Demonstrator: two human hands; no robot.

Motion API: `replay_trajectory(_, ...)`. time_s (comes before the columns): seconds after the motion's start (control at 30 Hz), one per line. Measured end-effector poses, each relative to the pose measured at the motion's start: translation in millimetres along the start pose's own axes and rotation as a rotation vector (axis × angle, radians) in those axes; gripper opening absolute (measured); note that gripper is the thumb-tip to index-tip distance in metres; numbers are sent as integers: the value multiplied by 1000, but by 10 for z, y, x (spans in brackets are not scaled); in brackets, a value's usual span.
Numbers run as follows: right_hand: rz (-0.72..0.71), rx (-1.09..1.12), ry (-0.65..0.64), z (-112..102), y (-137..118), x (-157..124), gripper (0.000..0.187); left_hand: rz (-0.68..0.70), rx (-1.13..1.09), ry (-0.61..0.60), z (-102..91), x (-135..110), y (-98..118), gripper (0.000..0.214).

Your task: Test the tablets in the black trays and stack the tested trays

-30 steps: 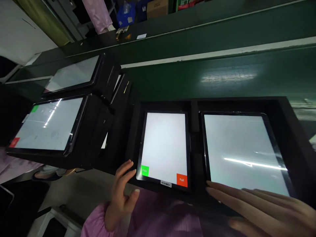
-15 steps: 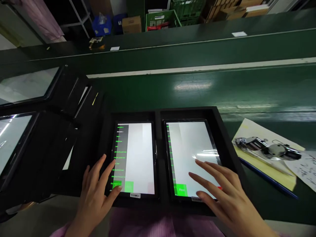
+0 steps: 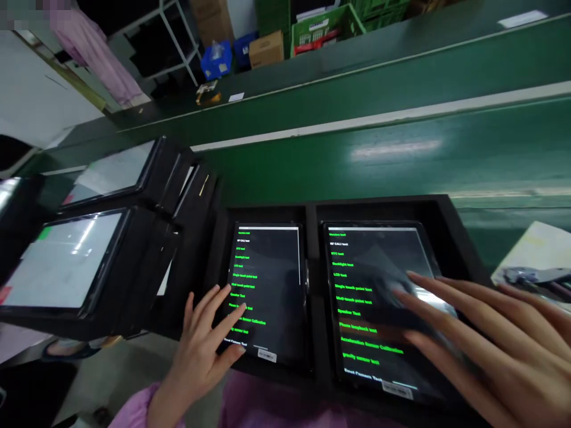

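Note:
Two tablets lie side by side in a black foam tray (image 3: pixel 316 270). The left tablet (image 3: pixel 272 279) and the right tablet (image 3: pixel 370 285) both show a dark screen with a list of mostly green test names. Over the lower left corner of the left tablet is my left hand (image 3: pixel 207 339), fingers spread, with nothing in it. My right hand (image 3: pixel 491 333) hovers over or touches the lower right part of the right tablet; its fingers are apart, a little blurred, and hold nothing. Each tablet has a small barcode label at its bottom edge.
To the left, black trays are stacked with more tablets (image 3: pixel 66 261) showing pale screens. A notepaper (image 3: pixel 530 246) with metal parts lies at the right on the green bench (image 3: pixel 276 172). Behind stand a green crate (image 3: pixel 328 30), blue bins (image 3: pixel 217 60) and a cardboard box (image 3: pixel 266 50).
Both tablet screens went from mostly white pages to dark test lists. The view has swung left, so more of the stacked trays shows. My right hand has shifted rightward in the picture.

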State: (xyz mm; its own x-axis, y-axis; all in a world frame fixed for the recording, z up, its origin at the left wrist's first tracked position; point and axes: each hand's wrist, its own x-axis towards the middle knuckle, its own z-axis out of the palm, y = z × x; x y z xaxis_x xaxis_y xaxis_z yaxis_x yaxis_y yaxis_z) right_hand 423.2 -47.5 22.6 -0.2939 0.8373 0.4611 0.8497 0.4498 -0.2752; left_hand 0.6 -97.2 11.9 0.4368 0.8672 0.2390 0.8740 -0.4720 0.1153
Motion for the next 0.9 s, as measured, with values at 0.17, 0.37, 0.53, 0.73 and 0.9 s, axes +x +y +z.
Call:
replay_trajectory(0.17, -134, 96, -241, 266, 90, 926, 43, -24, -158, 253, -470, 861, 145, 56)
replay_trajectory(0.37, -48, -84, -420, 741, 128, 1422, 40, 33, -147, -64, 154, 2123, 163, 31)
replay_trajectory(0.53, 4, -97, -431, 707, 16, 1326, 43, 28, -135, -14, 700, 2303, 185, 29)
replay_trajectory(0.73, 70, -85, -476, 707, -56, 1383, 41, 48, -85, 16, 667, 2285, 191, 21)
replay_trajectory(0.9, 40, -73, -464, 778, 24, 1348, 48, 3, -8, -37, 646, 2311, 278, 18)
